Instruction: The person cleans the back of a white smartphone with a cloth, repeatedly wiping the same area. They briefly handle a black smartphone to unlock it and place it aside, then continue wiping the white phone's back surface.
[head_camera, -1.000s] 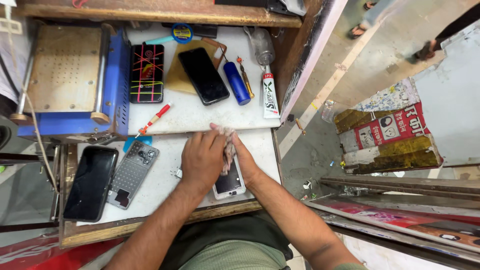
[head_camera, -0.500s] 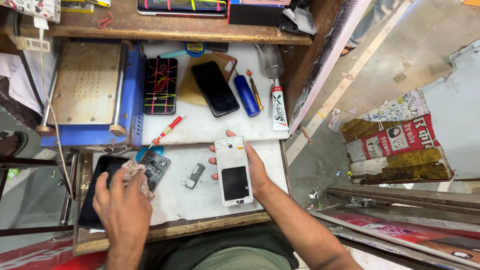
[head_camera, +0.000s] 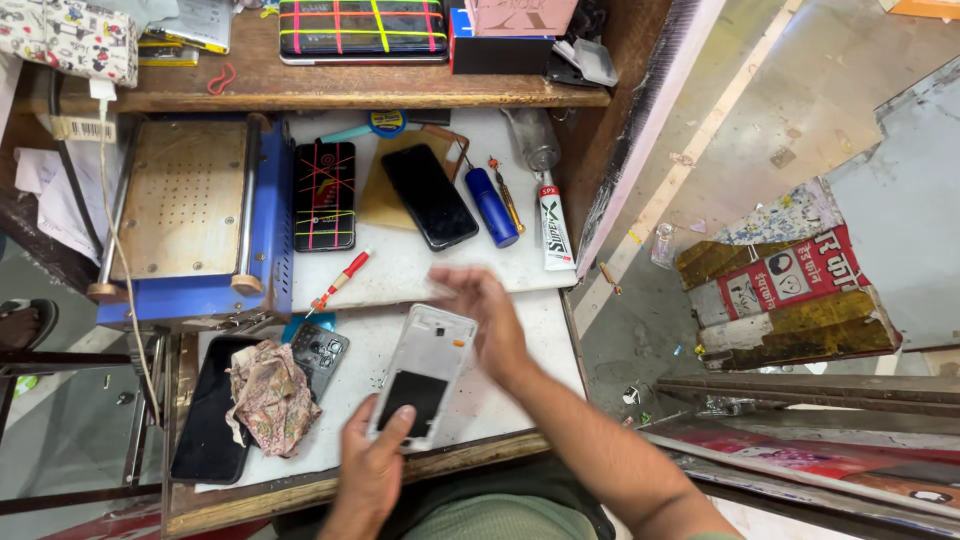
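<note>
1. Firmly, the left hand (head_camera: 375, 465) grasped the near end of a white phone frame (head_camera: 423, 375), thumb pressed on its dark panel, holding it just above the white worktop (head_camera: 500, 390).
2. Beside the frame's far right edge, the right hand (head_camera: 485, 320) hung open and blurred, gripping nothing; whether it touched the frame could not be told.
3. Left of the frame, a crumpled patterned rag (head_camera: 268, 395) lay across a black phone (head_camera: 205, 425) and against a grey phone back cover (head_camera: 320, 355).
4. Beyond the frame, a red-handled screwdriver (head_camera: 342, 280) rested on the worktop.
5. Farther beyond the frame lay a dark phone (head_camera: 429, 196), a blue cylinder (head_camera: 493, 207) and a white glue tube (head_camera: 553, 226).
6. Beyond and left of the frame stood a blue heating plate machine (head_camera: 190, 215).
</note>
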